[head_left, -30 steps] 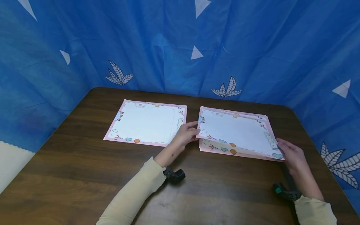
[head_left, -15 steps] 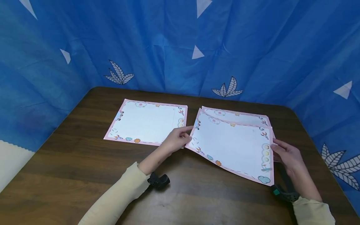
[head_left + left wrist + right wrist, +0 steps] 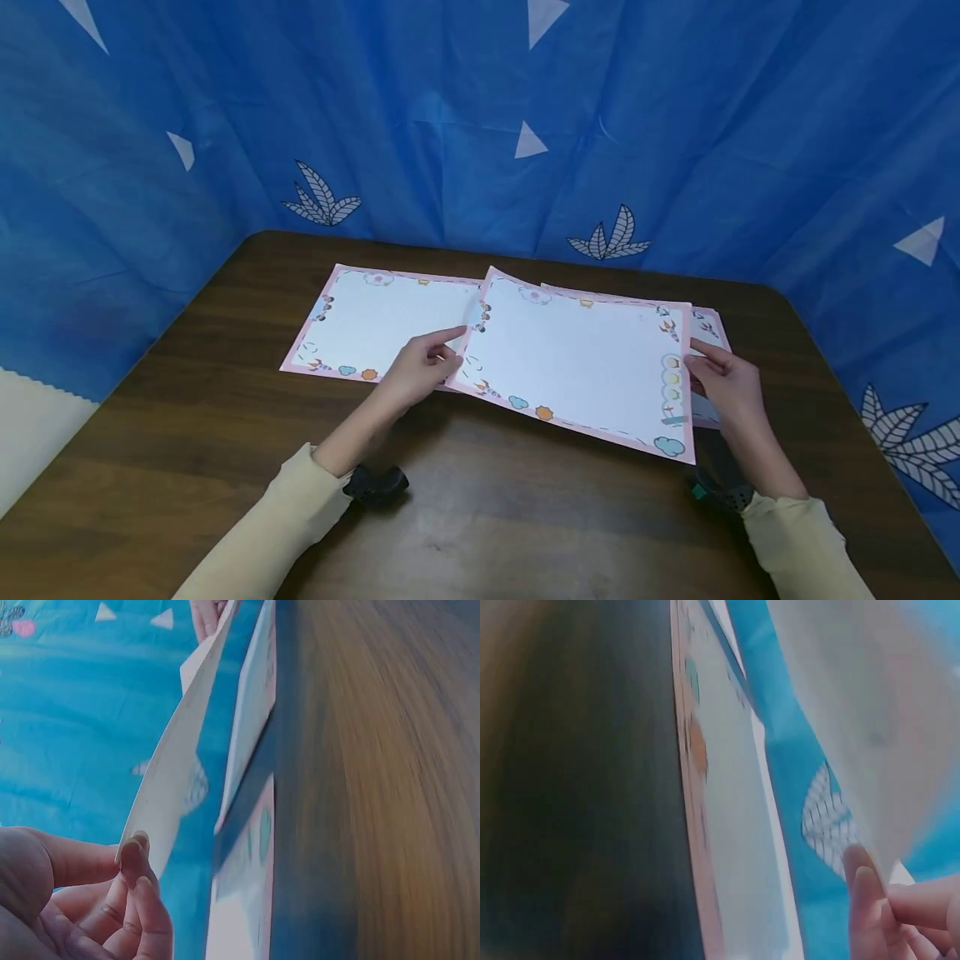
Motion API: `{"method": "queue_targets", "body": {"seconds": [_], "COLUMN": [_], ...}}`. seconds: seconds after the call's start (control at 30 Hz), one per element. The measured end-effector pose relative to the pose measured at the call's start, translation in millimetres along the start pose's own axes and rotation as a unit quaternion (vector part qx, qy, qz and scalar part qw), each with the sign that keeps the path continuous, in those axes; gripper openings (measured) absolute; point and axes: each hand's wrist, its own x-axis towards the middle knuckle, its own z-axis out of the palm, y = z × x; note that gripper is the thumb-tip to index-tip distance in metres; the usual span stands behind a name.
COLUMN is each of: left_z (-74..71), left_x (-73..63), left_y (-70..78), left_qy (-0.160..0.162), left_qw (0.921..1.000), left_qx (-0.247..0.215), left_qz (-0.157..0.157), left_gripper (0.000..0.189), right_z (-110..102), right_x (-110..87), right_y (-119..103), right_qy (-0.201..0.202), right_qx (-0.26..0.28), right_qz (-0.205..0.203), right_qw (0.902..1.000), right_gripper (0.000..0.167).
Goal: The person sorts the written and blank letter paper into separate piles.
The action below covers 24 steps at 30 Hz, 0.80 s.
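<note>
A white sheet of paper (image 3: 577, 358) with a pink, cartoon-decorated border is held up between both hands, clear of the table. My left hand (image 3: 416, 367) pinches its left edge between thumb and fingers, seen closely in the left wrist view, where the sheet bows slightly. On the opposite edge my right hand (image 3: 727, 379) pinches the sheet; its thumb and fingertips also show in the right wrist view. Below and behind, the right paper stack (image 3: 708, 408) is mostly covered. The left paper pile (image 3: 390, 317), with the same border, lies flat and is partly overlapped by the held sheet.
The dark wooden table (image 3: 480, 517) extends toward the front. A blue curtain (image 3: 420, 125) with white triangles and leaf prints hangs behind and at both sides. Black wrist devices sit at both cuffs, one of them on the left arm (image 3: 378, 486).
The sheet was lifted off the right stack, first drawn toward the front, then carried left over the gap to the left pile. Both hands moved left with it.
</note>
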Motion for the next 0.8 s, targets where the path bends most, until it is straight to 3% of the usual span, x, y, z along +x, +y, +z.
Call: {"method": "queue_targets", "body": {"seconds": [0.27, 0.6, 0.8], "left_z": [-47.0, -100.5, -128.8], "left_x": [-13.2, -22.4, -35.0], "left_y": [-21.5, -45.7, -55.7], "left_qy": [0.046, 0.108, 0.154], "left_qw": [0.9987, 0.992, 0.9842], "left_qx": [0.005, 0.046, 0.054], "left_qz": [-0.02, -0.048, -0.07], "left_gripper": [0.042, 0.038, 0.039], "right_z": [65, 134, 171], "right_x": [-0.4, 36.9, 20.2], "right_y": [-49, -53, -92], "right_qy": [-0.012, -0.028, -0.052], "right_qx": [0.023, 0.077, 0.095], "right_qz": [0.016, -0.03, 0.003], "right_qw": [0.9995, 0.9961, 0.9941], "right_gripper": [0.042, 0.035, 0.022]}}
